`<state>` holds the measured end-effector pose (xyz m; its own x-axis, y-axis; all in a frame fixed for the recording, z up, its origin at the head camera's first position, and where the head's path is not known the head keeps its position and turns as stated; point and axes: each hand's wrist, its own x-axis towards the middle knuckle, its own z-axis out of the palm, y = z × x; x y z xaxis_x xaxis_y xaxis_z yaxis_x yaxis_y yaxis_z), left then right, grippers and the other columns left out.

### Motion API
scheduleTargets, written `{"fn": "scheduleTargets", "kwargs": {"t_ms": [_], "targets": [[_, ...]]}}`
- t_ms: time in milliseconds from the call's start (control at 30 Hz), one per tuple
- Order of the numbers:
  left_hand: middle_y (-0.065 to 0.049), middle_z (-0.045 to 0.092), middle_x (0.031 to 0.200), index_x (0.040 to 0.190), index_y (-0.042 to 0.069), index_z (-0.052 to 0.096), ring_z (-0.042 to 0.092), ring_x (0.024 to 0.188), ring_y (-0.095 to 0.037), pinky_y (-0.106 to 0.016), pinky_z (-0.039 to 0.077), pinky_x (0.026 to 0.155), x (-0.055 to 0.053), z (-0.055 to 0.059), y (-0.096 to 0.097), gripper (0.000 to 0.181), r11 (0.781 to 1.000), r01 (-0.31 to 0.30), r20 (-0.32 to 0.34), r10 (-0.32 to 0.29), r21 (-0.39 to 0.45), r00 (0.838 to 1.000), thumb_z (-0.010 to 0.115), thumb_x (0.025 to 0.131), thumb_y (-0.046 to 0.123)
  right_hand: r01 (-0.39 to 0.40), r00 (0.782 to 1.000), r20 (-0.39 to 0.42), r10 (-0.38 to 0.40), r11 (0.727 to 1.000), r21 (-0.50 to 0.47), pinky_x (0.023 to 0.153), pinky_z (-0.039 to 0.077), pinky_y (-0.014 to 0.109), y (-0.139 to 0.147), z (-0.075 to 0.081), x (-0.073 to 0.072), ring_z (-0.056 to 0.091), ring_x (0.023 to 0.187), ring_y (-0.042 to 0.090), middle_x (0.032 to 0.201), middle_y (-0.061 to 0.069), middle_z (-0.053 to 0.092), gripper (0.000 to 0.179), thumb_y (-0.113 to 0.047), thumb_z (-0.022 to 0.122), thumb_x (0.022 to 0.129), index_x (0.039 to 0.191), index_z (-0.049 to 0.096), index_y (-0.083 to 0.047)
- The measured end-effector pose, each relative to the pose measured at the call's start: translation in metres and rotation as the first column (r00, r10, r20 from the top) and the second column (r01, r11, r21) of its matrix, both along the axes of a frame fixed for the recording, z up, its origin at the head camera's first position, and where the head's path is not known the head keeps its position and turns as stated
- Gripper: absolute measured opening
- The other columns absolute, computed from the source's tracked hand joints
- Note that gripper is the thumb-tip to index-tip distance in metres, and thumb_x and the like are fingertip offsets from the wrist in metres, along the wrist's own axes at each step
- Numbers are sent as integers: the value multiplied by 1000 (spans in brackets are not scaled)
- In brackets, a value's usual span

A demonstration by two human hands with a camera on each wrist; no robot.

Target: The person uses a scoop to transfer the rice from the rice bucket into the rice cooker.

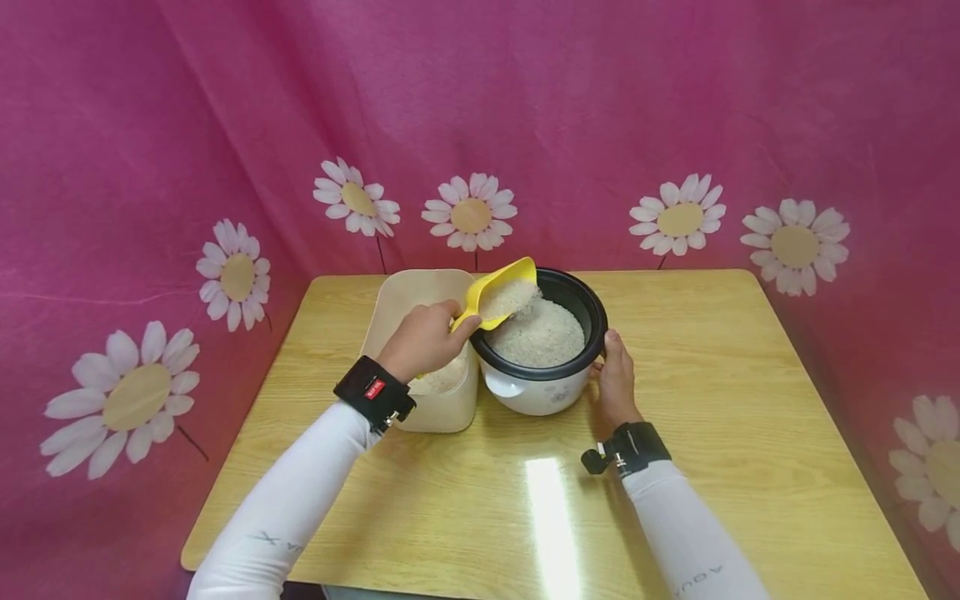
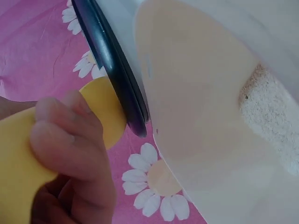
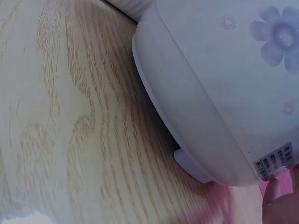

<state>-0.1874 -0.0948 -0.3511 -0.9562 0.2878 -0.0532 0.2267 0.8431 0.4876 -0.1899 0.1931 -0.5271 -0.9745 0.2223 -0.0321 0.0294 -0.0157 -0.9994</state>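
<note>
My left hand [image 1: 426,340] grips the handle of a yellow scoop [image 1: 495,280], its fingers curled round it in the left wrist view. White rice [image 1: 510,297] lies in the scoop, which tilts over the left rim of a rice cooker [image 1: 536,396]. Inside the cooker's dark pot is a large mound of rice [image 1: 546,337]. Against the cooker's right side rests my right hand [image 1: 617,379], fingers fairly straight near the black rim. Only its fingertips [image 3: 272,192] show by the cooker's label in the right wrist view.
Left of the cooker, close beside it, stands a cream container [image 1: 438,417] with more rice [image 2: 275,121] inside. Both stand on a wooden table [image 1: 712,375]. A pink curtain [image 1: 570,108] with daisies surrounds the table's back and sides.
</note>
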Motion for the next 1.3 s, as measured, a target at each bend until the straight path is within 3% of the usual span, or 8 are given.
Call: {"fn": "scheduleTargets", "kwargs": {"t_ms": [267,500,1033,1300], "targets": [[-1,50,66,95,8,62,53,58,-18,-27,36,52,0,-4,4,34,994,34,-177,-53,-108,983,56,105,40,-1,999,-32,1,1000,3,107,40,33,0,-1,0,46,142,8,154,-2,53,62,-63,26,107,147,55,-26],[-2,53,67,103,6,63,54,58,-19,-27,36,51,2,-6,5,33,990,20,-208,-49,-139,977,58,105,39,-4,999,-42,4,1000,0,106,42,35,0,-1,1,46,144,11,155,-1,53,61,-62,26,107,147,54,-24],[-3,53,67,107,6,64,53,57,-20,-28,35,50,3,-9,8,36,986,9,-299,-60,-168,952,63,102,42,-11,1000,-1,11,1000,13,105,39,32,0,2,3,43,146,11,157,-5,50,62,-67,26,105,148,53,-31],[-4,55,66,108,5,63,54,56,-20,-28,35,50,3,-10,5,36,984,2,-306,-58,-180,950,63,102,41,-8,1000,29,9,999,-48,109,37,38,0,5,3,45,138,9,154,-4,52,62,-71,32,103,145,56,-32]]}}
